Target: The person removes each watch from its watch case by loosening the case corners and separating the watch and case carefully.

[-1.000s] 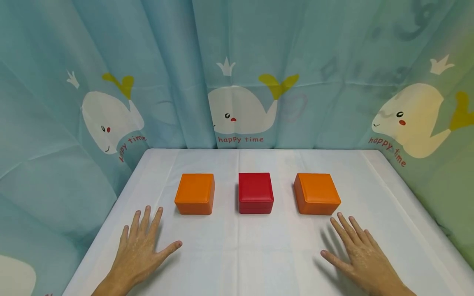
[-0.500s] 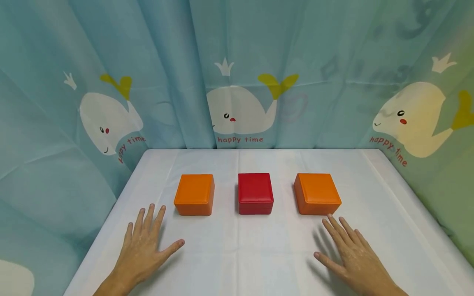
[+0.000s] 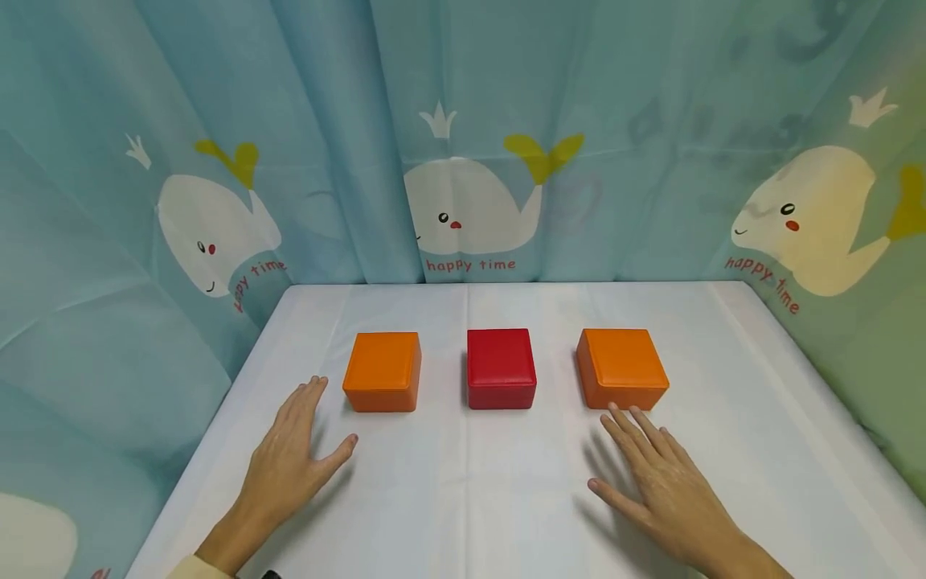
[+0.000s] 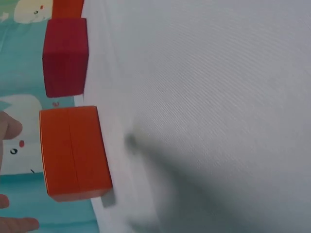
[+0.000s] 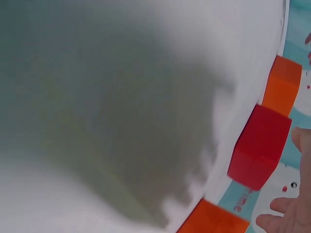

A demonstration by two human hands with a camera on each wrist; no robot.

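Note:
Three small square boxes with lids stand in a row: an orange box (image 3: 382,370) on the left, a red box (image 3: 501,366) in the middle and a second orange box (image 3: 624,366) on the right. My left hand (image 3: 285,462) hovers in front of and left of the left orange box, thumb spread away from the fingers. Over the cloth to the right, my right hand (image 3: 661,490) has its fingers extended, their tips overlapping the front edge of the right orange box in the head view. Neither hand holds anything. In the left wrist view the left orange box (image 4: 75,150) appears nearest.
A white cloth covers the table (image 3: 463,498). Behind it and along both sides hangs a blue-green curtain (image 3: 325,201) printed with whales and lettering. Both hands cast shadows on the cloth.
My left hand has turned more sideways and moved slightly forward, its fingers closer together. My right hand has moved left and forward to the right orange box's front. The boxes stay in their row.

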